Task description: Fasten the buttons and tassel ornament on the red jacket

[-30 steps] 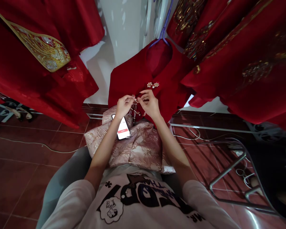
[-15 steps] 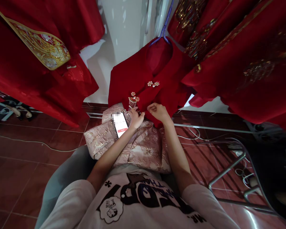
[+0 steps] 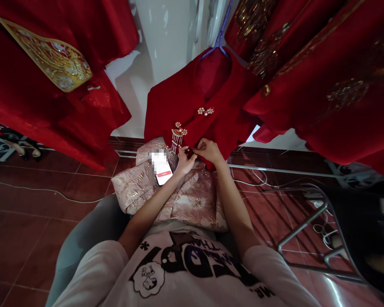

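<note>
Before the pale wall, a purple hanger seemingly keeps the red garment spread beyond left hand and right hand, close together, grip unclear.

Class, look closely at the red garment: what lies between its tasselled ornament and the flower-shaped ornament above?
Only the red garment's own cloth shows between the tasselled ornament and the flower-shaped ornament, as seen in the head view.

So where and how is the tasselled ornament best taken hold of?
Grip the ornament by its broad upper part, probably from the far side: that part looks stiff, while bead strands trail from its near edge, with the left hand close by.
</note>
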`<state>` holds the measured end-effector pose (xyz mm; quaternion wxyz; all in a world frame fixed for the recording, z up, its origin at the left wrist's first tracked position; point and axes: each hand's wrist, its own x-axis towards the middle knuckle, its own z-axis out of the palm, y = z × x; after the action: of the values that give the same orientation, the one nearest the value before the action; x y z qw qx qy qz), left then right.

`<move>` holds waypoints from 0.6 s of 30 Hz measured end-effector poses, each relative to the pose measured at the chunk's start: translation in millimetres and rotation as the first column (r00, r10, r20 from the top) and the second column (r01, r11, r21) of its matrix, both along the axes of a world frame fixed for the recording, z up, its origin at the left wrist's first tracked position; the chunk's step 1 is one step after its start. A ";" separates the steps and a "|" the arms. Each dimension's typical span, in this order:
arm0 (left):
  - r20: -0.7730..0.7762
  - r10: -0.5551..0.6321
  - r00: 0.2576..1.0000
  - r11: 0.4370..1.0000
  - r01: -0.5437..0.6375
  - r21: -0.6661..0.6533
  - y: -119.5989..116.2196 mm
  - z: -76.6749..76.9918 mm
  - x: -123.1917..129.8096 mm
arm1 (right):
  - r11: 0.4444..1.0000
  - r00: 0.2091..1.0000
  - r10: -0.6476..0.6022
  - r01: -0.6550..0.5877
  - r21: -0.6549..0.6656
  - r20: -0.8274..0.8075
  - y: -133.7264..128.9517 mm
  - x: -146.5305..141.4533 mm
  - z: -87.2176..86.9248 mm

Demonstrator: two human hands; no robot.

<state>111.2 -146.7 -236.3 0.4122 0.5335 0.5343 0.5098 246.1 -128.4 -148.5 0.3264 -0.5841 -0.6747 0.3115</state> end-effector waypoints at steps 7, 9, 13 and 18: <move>0.069 -0.001 0.998 0.982 0.013 -0.186 -4.1 17.3 1.8 | 0.995 0.979 -0.005 -0.016 -0.098 -0.202 -1.3 13.7 9.0; 0.055 -0.007 0.998 0.985 0.016 -0.172 -4.7 18.4 -0.1 | 0.994 0.975 -0.001 -0.023 -0.104 -0.222 -2.1 15.3 11.2; 0.051 -0.014 0.999 0.989 0.022 -0.144 -7.7 20.6 0.5 | 0.993 0.969 0.030 -0.057 -0.105 -0.247 -3.3 15.8 13.8; 0.075 -0.013 0.997 0.986 0.025 -0.167 -11.9 23.5 4.1 | 0.991 0.969 0.047 -0.076 -0.112 -0.244 -3.9 14.5 14.5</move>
<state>115.3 -158.6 -212.8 0.4799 0.4828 0.5546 0.4785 260.6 -132.3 -134.0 0.3602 -0.5394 -0.6280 0.4301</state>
